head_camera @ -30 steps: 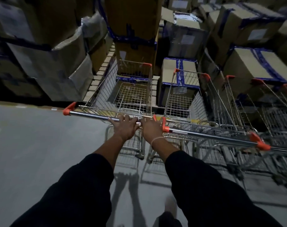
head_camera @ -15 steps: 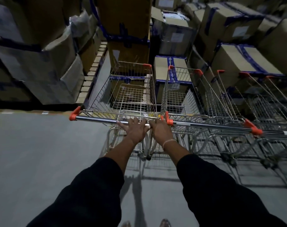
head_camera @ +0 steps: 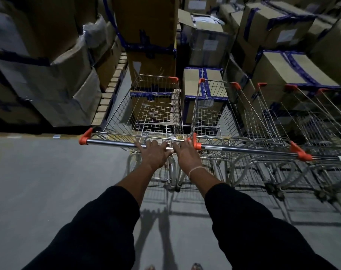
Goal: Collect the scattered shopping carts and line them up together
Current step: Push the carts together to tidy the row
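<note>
A wire shopping cart (head_camera: 156, 114) with orange corner caps stands in front of me, its chrome handle (head_camera: 111, 142) running left to right. My left hand (head_camera: 154, 155) presses on the handle right of its middle, fingers spread over the bar. My right hand (head_camera: 187, 155) holds the same bar at its right end, by the orange cap. A second cart (head_camera: 210, 114) stands directly to the right, side by side with the first and handles nearly in line. More carts (head_camera: 306, 121) continue the row to the right edge.
Stacks of taped cardboard boxes (head_camera: 150, 36) rise just beyond the cart fronts and on the left (head_camera: 48, 78), with a wooden pallet edge (head_camera: 109, 94) between them. Grey concrete floor (head_camera: 39, 182) spreads to my left and behind the carts.
The cart under my hands has rolled forward and straightened, so its handle now lines up with the second cart's handle. Both hands stayed on the bar.
</note>
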Tool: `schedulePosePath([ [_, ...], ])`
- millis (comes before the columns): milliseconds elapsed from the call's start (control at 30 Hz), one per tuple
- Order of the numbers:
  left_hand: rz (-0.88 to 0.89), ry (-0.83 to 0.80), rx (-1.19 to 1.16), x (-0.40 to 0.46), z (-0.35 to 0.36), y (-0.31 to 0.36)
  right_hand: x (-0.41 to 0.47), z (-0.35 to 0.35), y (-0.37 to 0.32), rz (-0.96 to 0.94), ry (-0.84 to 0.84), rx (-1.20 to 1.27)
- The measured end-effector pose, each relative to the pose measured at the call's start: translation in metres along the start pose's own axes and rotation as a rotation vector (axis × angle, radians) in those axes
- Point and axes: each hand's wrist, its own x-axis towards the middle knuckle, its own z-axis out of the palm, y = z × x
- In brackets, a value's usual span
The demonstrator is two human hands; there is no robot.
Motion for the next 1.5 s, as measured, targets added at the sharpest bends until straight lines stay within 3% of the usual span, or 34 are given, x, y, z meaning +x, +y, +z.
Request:
schedulePosePath([
  [167,-0.001,-0.060,-0.005,-0.001,-0.005,0.005,0.001,-0.005,0.001,0.011,-0.092,-0.024],
  [500,-0.047,-0.090,-0.023,-0.006,-0.009,0.011,0.006,-0.001,0.005,-0.053,0.003,-0.057],
  [967,-0.009,-0.069,-0.021,-0.010,0.000,0.005,0.001,-0.012,0.005,-0.084,-0.068,-0.088],
  [1167,0.137,0.029,-0.022,-0.011,0.001,0.009,-0.021,-0.006,0.020,-0.118,0.036,-0.139],
  [1367,0.377,0.093,-0.122,-0.009,-0.003,0.050,-0.047,-0.015,0.063,0.090,0.053,0.000],
  [1500,0.482,0.123,-0.097,-0.006,-0.007,0.083,-0.057,-0.025,0.107,0.181,0.012,-0.032],
])
